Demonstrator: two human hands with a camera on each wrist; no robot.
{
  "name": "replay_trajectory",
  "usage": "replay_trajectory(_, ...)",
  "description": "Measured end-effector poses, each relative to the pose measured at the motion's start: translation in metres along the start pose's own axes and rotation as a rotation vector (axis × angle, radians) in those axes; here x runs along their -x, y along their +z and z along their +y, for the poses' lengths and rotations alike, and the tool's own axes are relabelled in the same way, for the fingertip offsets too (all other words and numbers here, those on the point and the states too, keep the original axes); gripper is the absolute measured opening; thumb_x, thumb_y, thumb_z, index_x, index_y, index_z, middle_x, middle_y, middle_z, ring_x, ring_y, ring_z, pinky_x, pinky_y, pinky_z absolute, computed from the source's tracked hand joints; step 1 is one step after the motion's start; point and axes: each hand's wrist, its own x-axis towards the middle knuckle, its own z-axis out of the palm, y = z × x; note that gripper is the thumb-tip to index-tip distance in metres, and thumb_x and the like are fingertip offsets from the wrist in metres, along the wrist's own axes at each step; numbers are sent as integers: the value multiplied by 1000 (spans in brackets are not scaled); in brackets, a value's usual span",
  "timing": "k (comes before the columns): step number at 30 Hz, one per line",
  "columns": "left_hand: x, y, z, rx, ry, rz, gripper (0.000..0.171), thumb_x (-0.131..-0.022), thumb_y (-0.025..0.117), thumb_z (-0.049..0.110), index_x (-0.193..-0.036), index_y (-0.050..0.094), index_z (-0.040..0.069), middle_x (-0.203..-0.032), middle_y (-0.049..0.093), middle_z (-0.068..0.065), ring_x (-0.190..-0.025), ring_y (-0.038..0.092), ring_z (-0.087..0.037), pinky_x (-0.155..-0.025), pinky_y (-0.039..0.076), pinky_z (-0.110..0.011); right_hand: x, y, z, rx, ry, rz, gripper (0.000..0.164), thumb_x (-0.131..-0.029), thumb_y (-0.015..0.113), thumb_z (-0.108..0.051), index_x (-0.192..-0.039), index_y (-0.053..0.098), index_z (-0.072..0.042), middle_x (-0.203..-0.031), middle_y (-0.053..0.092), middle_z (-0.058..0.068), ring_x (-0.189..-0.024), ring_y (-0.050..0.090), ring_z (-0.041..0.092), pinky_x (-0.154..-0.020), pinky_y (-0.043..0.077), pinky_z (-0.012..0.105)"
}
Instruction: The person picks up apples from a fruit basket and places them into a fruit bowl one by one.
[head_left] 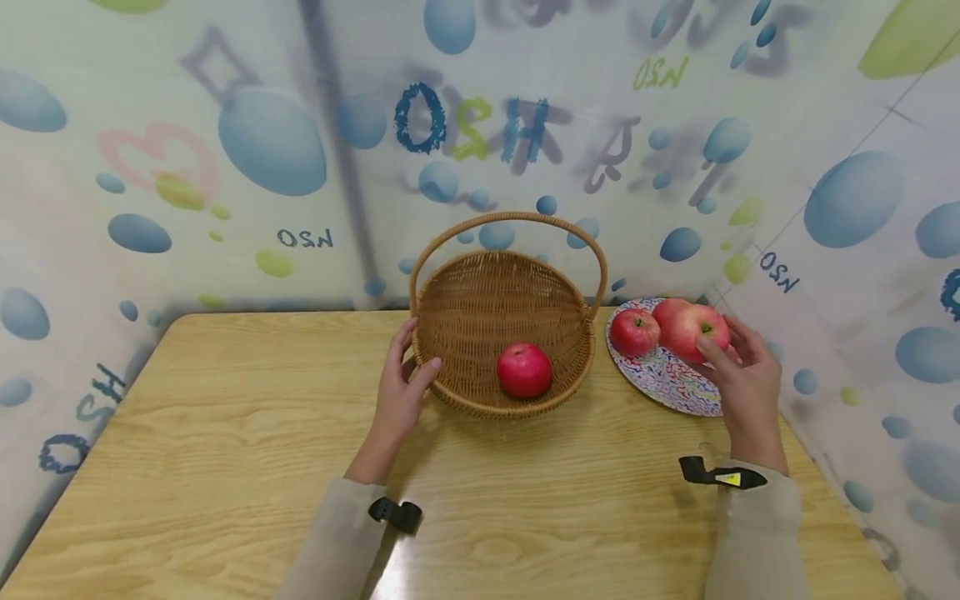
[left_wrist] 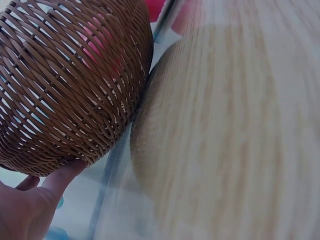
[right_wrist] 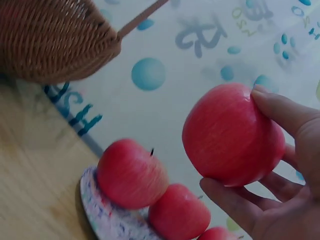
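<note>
A wicker basket [head_left: 480,292] with a tall arched handle leans its open side toward me, and one red apple [head_left: 524,371] lies inside. My left hand [head_left: 401,383] grips the basket's left rim; the left wrist view shows fingers against the woven wall [left_wrist: 65,90]. On the right, my right hand [head_left: 750,383] holds another apple [right_wrist: 232,135] between thumb and fingers, raised over a patterned plate [head_left: 663,379]. Several more apples stay on that plate, one at its left side [head_left: 634,332] and another beside it [right_wrist: 180,212].
Everything stands on a light wooden table [head_left: 247,433]. Behind it hangs a printed cloth [head_left: 285,208] with blue drops and letters, close to the table's back edge, and it continues along the right side.
</note>
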Motion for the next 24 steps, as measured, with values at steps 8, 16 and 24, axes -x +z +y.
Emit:
replay_trajectory(8, 1, -1, 1, -2, -15, -9, 64, -102, 57, 10, -159, 30, 21, -161, 31, -12, -137, 49, -42, -98, 52, -42, -13, -5, 23, -23, 168, 127, 74, -86, 80, -22, -152, 47, -23, -152, 44, 3, -131, 48, 20, -63, 60, 22)
replay_trajectory(16, 0, -2, 0, -3, 12, -4, 65, -101, 58, 9, -159, 30, 19, -162, 30, -10, -142, 43, -39, -93, 48, -17, -18, -9, 34, 0, 182, 161, 70, -87, 79, -20, -150, 50, -22, -149, 44, 3, -133, 44, 19, -65, 59, 20)
replay_trajectory(24, -1, -1, 0, -2, 11, -7, 64, -101, 57, 9, -159, 31, 20, -162, 31, -9, -143, 41, -37, -94, 47, -17, -20, -10, 46, 154, 203, 183, 70, -90, 76, -31, -153, 46, -26, -155, 41, 9, -139, 40, 19, -69, 54, 11)
